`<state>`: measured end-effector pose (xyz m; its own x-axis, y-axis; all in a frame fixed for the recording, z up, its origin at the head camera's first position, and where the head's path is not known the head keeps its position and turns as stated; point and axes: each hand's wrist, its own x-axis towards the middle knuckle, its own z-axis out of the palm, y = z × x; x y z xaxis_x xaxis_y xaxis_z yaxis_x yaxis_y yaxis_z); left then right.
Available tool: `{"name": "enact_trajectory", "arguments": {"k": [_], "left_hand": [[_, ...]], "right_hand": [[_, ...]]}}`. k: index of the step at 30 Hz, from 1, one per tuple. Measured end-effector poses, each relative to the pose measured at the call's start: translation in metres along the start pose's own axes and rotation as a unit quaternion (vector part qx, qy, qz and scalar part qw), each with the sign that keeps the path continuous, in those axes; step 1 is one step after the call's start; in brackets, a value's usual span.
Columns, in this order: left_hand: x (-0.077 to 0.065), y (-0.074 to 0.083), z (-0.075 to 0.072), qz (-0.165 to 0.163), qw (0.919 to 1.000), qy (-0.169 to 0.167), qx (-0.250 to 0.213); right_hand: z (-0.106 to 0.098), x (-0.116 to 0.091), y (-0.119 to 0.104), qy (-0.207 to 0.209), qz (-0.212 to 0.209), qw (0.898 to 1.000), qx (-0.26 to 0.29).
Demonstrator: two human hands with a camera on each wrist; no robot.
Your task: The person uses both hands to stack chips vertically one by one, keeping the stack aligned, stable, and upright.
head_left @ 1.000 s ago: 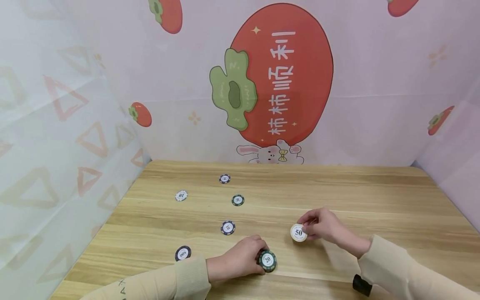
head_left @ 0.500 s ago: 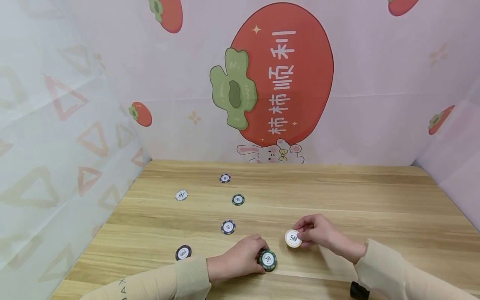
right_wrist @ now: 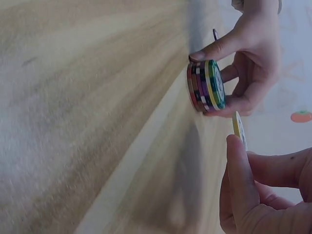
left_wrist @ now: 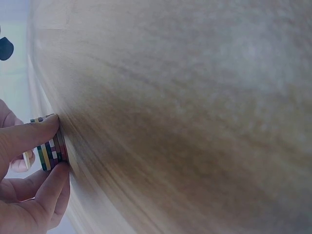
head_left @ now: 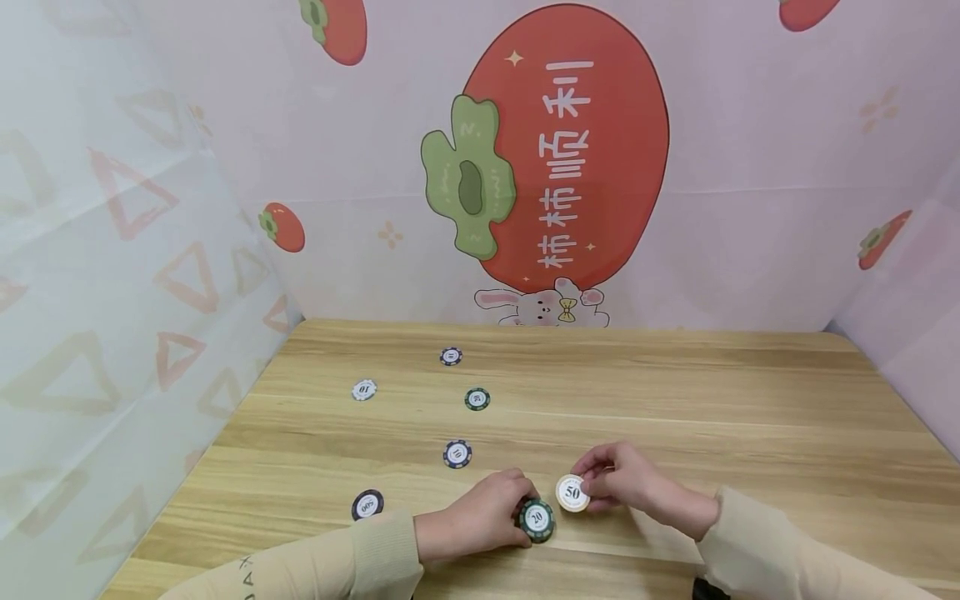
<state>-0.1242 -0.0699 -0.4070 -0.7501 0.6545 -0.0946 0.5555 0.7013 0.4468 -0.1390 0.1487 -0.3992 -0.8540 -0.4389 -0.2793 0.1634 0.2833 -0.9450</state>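
My left hand (head_left: 480, 518) holds a stack of poker chips (head_left: 537, 520) on the table, thumb and fingers against its sides. A green chip marked 20 lies on top; in the right wrist view the stack (right_wrist: 206, 87) shows several coloured layers beneath it. My right hand (head_left: 628, 483) pinches one white poker chip (head_left: 572, 493) marked 50, with a yellow edge. This chip is just right of the stack and a little farther back. Seen from the right wrist, the white chip (right_wrist: 238, 127) is tilted and apart from the stack.
Loose chips lie flat to the left: a dark 500 chip (head_left: 367, 505), a blue 10 chip (head_left: 457, 454), a green chip (head_left: 477, 399), another blue chip (head_left: 451, 357) and a white 10 chip (head_left: 364, 389). A printed cloth (head_left: 735, 250) hangs behind the wooden table (head_left: 750, 400).
My right hand has moved left and nearer to me, bringing the white 50 chip close to the stack. The left hand and its stack have stayed in place.
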Motion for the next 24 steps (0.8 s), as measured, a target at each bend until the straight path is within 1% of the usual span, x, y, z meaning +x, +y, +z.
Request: {"name": "enact_trajectory", "arguments": {"k": [7,13,24], "left_hand": [[-0.001,0.001,0.0,0.004,1.0,0.004,-0.002],[-0.001,0.0,0.0,0.004,1.0,0.006,-0.002],[0.0,0.0,0.0,0.002,1.0,0.004,0.0]], "right_hand": [[0.01,0.0,0.003,-0.013,0.005,1.0,0.019],[0.016,0.003,0.006,-0.023,0.0,0.999,0.041],[0.025,0.004,0.007,-0.022,0.009,0.998,0.057]]}}
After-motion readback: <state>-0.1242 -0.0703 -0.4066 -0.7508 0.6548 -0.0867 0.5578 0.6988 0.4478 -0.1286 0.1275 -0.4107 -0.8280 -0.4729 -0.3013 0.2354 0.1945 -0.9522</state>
